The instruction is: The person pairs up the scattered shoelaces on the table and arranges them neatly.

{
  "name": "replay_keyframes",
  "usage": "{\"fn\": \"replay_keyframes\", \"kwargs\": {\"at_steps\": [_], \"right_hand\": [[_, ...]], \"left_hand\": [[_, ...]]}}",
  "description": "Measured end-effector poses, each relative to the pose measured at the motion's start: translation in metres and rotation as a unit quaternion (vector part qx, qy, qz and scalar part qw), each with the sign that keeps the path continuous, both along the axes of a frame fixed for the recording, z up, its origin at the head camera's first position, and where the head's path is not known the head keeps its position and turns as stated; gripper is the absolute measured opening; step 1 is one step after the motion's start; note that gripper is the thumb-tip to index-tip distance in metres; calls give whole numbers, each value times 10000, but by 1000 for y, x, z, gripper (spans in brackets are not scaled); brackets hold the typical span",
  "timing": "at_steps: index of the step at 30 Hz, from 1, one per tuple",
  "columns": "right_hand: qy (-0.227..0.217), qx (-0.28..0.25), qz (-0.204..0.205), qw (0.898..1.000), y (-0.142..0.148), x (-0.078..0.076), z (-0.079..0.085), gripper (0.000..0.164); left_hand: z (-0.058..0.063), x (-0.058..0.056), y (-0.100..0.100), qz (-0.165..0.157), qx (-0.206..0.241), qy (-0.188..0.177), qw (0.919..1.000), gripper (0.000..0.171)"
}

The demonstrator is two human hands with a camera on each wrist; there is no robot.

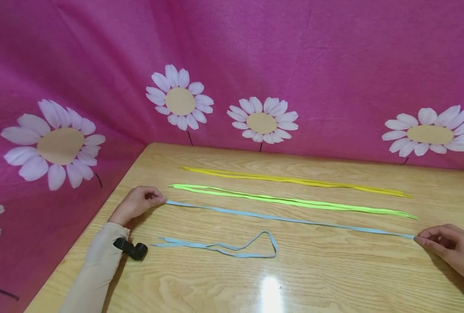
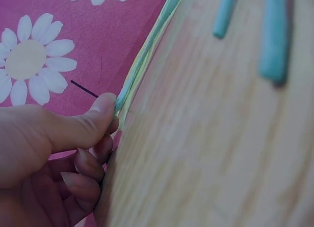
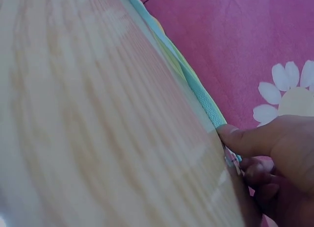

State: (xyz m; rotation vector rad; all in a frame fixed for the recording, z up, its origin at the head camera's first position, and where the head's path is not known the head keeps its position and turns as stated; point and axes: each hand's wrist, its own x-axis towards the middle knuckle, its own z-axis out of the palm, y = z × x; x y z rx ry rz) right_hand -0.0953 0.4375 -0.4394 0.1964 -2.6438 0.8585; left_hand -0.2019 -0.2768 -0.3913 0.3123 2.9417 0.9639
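Note:
A light blue shoelace (image 1: 271,216) stretches nearly straight across the table between both hands. At its left end, my left hand (image 1: 140,202) pinches it between thumb and fingers; the left wrist view shows the thumb (image 2: 100,112) pressed on the lace. Far to the right, my right hand (image 1: 451,248) pinches the other end, and its thumb (image 3: 245,138) lies on the lace in the right wrist view. Beyond this lace lie a neon green shoelace (image 1: 294,201) and a yellow one (image 1: 290,179), each doubled lengthwise. A second light blue shoelace (image 1: 240,255) rests looped nearer the front.
The wooden table (image 1: 333,274) meets a pink cloth (image 1: 314,56) with white flowers at its back and left edges. A black strap with a small device (image 1: 132,249) is on the left sleeve. Light glares off the tabletop near the front.

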Motion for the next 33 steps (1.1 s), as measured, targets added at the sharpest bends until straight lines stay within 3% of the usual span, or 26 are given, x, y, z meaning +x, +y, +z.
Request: {"fn": "replay_keyframes", "kwargs": {"at_steps": [3,7,17,25,33], "right_hand": [[4,-393,163,9991,3,0,-1,32],[-200,-692,280,9970,6,0,-4,29],[-273,-850,446,9950,10,2,-7,24],[-231,-1087,682,9915,10,4,-7,38],[-526,-1141,421,9912,11,2,-5,18]], "left_hand": [[-3,0,-1,-60,-25,213,9998,9],[-6,0,-3,-80,-57,412,9991,9],[-7,-1,-6,-132,75,329,9993,7],[-3,-1,-5,-175,80,266,9995,10],[-6,0,-6,-89,171,287,9994,8]]}}
